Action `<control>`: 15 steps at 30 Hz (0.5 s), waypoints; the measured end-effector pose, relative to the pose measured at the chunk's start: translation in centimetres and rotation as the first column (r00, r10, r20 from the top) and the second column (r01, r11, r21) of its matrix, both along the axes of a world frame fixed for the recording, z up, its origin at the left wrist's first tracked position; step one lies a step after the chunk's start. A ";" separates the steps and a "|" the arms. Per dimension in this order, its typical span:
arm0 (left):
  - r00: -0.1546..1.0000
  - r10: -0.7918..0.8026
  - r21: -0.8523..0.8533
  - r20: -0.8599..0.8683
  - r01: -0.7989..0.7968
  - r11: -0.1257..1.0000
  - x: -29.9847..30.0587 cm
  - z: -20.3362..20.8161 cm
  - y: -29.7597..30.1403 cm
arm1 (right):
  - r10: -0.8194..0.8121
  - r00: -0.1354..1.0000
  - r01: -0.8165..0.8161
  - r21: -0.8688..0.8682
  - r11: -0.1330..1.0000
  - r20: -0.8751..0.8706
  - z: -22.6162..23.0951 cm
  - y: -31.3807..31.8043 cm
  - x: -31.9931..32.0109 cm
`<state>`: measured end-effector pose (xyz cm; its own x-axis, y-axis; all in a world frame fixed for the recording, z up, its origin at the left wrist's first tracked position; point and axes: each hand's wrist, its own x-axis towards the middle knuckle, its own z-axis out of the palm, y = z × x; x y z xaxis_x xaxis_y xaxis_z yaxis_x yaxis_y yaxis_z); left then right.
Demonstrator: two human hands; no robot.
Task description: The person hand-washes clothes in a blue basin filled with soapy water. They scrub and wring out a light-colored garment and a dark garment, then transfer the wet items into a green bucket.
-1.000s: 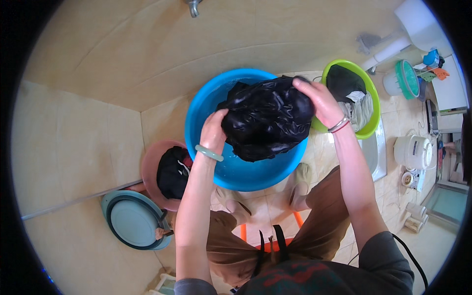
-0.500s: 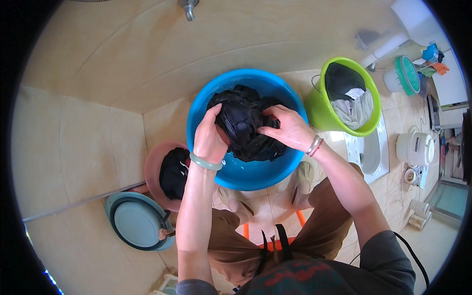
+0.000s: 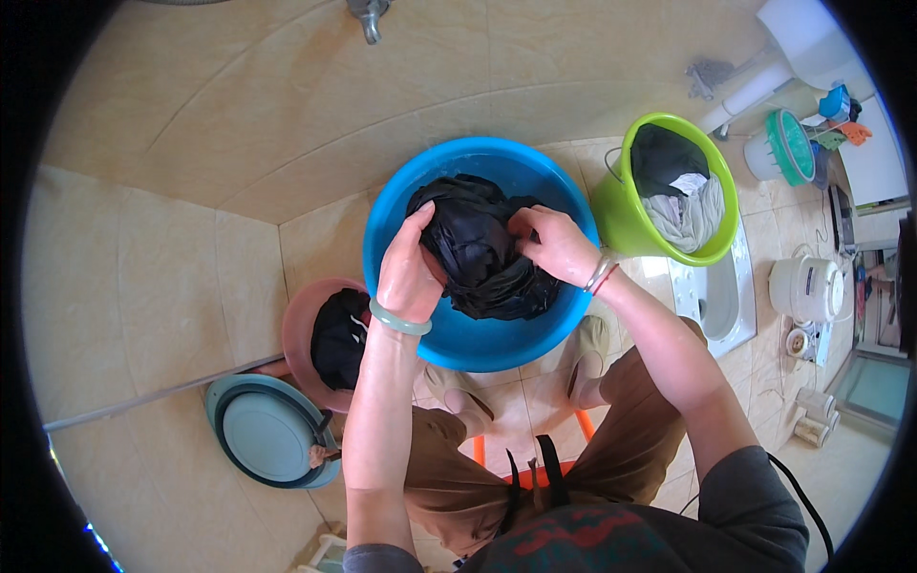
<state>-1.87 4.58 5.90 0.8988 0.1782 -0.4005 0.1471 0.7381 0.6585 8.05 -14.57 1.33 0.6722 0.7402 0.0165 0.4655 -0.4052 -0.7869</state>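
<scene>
A bunched black garment [image 3: 470,239], wet and shiny in places, is lifted within the large blue basin [image 3: 458,357] in front of me. My left hand [image 3: 412,265] grips its left side, thumb on top and the other fingers tucked beneath the cloth. At the right side, my right hand [image 3: 557,245] pinches a fold with curled fingers; the fingertips are partly hidden in the fabric. A pale green bangle [image 3: 399,320] circles my left wrist, and a silver bracelet with a red cord sits on my right one.
A lime green bucket [image 3: 611,203] with dark and light clothes stands right of the basin. On the left are a pink basin [image 3: 298,329] holding dark clothes and a grey-blue basin [image 3: 270,435] leaning at the wall. A tap [image 3: 369,19] juts from the far wall.
My right hand's fingers have closed from a spread pose into a pinch on the black cloth. The cloth has shifted slightly; my left hand keeps nearly the same place.
</scene>
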 end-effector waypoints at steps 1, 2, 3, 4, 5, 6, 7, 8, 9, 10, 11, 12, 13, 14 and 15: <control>1.000 0.004 -0.014 -0.001 -0.004 1.000 0.1 -0.1 0.1 | -0.048 0.999 0.047 0.039 0.998 0.018 -0.5 -0.3 0.1; 1.000 0.014 -0.027 -0.003 -0.014 1.000 0.0 -0.2 0.6 | -0.089 0.995 0.086 0.079 0.993 0.034 0.0 0.0 0.1; 1.000 0.022 -0.039 -0.005 -0.023 0.999 -0.1 -0.3 1.1 | -0.133 0.990 0.127 0.121 0.985 0.048 0.3 0.2 0.1; 0.999 0.017 0.184 -0.048 -0.008 0.983 -0.2 -0.9 1.7 | -0.154 0.939 0.223 0.202 0.954 -0.309 0.4 0.2 0.4; 0.996 0.018 0.395 -0.086 0.018 0.919 -0.3 -2.0 2.3 | -0.123 0.772 0.338 0.240 0.910 -0.624 0.6 -0.1 0.8; 0.993 0.028 0.587 -0.118 0.047 0.808 -0.2 -3.2 3.1 | -0.095 0.709 0.395 0.283 0.874 -0.699 1.6 0.0 0.4; 0.987 -0.008 0.943 -0.158 0.153 0.296 -0.9 -5.2 4.8 | -0.061 0.649 0.452 0.320 0.833 -0.758 2.8 0.4 -0.1; 0.789 0.087 0.792 -0.608 0.610 -0.008 -0.1 -3.5 2.2 | -0.113 0.701 0.472 0.339 0.814 -0.704 1.7 -1.4 0.0; 0.733 0.166 0.716 -0.660 0.680 -0.158 -0.7 -3.3 1.5 | -0.208 0.790 0.442 0.300 0.845 -0.578 1.8 -1.4 -0.2; 0.775 0.205 0.748 -0.598 0.632 -0.205 -1.5 -4.1 1.3 | -0.271 0.883 0.415 0.367 0.833 -0.383 1.7 -1.0 -0.6; 0.852 0.137 0.824 -0.506 0.524 -0.217 -1.9 -4.0 0.8 | -0.301 0.880 0.438 0.382 0.814 -0.368 2.3 -0.4 -1.1; 0.945 -0.147 0.948 -0.293 0.307 0.085 -1.6 -3.0 -0.4 | -0.276 0.861 0.455 0.405 0.793 -0.427 3.0 -0.3 -1.4; 0.945 -0.326 0.897 0.005 0.140 0.419 -1.4 -2.1 -1.0 | -0.219 0.842 0.463 0.453 0.762 -0.493 4.1 0.3 -1.9; 0.935 -0.347 0.932 0.076 0.058 0.359 -1.2 -2.1 -1.9 | -0.109 0.835 0.421 0.499 0.757 -0.540 6.0 1.0 -2.4; 0.933 -0.348 0.933 0.088 0.045 0.357 -1.3 -3.0 -2.6 | 0.012 0.810 0.384 0.546 0.745 -0.586 7.8 1.6 -3.2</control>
<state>-3.20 2.03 2.92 0.9896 0.0977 0.1058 -0.0643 -0.3581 0.9315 4.90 -13.02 9.08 0.8363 0.5480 0.0203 -0.1265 0.2289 -0.9652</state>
